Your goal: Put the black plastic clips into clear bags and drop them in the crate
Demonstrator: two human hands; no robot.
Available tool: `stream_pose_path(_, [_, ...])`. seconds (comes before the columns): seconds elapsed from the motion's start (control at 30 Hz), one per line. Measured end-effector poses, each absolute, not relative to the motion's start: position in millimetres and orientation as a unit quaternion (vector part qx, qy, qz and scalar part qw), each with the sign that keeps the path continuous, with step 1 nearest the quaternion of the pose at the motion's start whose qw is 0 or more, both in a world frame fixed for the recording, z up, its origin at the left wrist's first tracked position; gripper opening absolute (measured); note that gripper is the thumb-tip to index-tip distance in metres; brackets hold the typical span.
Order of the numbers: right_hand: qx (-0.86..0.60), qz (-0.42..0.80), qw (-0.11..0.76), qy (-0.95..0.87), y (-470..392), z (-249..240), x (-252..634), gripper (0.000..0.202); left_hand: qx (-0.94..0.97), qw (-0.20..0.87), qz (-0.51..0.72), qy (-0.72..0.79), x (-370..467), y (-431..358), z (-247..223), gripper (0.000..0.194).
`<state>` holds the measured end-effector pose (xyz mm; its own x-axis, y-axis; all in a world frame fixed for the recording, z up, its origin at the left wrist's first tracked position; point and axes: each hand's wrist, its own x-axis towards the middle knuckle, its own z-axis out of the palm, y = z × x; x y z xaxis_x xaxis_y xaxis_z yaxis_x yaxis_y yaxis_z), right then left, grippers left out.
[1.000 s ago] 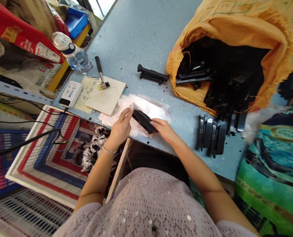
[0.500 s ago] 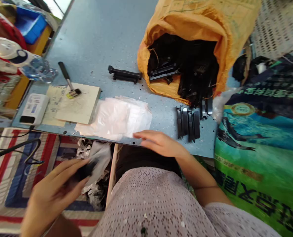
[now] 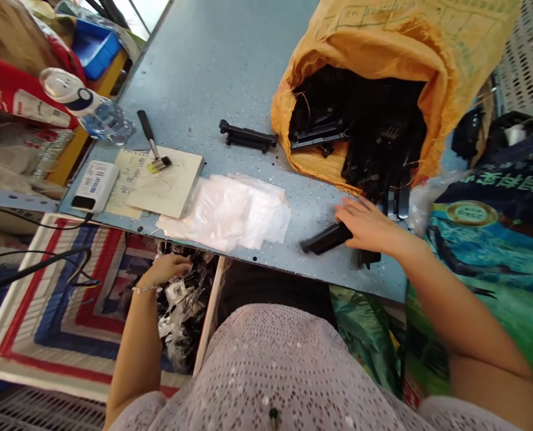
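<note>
At the table's front edge, my right hand (image 3: 369,227) has its fingers closed on a long black plastic part (image 3: 326,238), blurred and lying at a slant. Another black part (image 3: 369,257) shows just under that hand. My left hand (image 3: 170,268) is low at the left, over a heap of black parts in clear plastic bags (image 3: 180,317) inside a striped basket (image 3: 60,374). Its visible fingers point right, loosely stretched, and no item shows in them; the fingertips are partly hidden. Between the hands, a stack of thin clear plastic bags (image 3: 230,209) lies on the table.
An orange woven sack (image 3: 320,48) full of black parts lies open on the blue table (image 3: 194,72), with one black part (image 3: 248,136) beside it. At left are a brush (image 3: 152,143), a notepad (image 3: 171,185), a white box (image 3: 96,185) and a water bottle (image 3: 107,120). A green printed sack (image 3: 495,239) stands right.
My left hand has moved from the front left, with a bagged black part, to the heap in the basket. My right hand has gone from the clear bags to the row of black parts and grasped one.
</note>
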<state>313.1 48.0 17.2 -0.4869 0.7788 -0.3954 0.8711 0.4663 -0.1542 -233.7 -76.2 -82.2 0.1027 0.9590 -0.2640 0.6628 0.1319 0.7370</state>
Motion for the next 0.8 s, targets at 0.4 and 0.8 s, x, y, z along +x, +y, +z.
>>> stream_pose_path(0.4, [0.437,-0.756,-0.27,0.407,29,-16,192,0.048,0.59,0.254,0.318,0.698,-79,25,-54,0.011])
stream_pose_path(0.8, [0.402,-0.785,-0.332,0.335,58,-39,83,0.05,0.592,0.232,0.364,0.681,-115,10,-41,0.027])
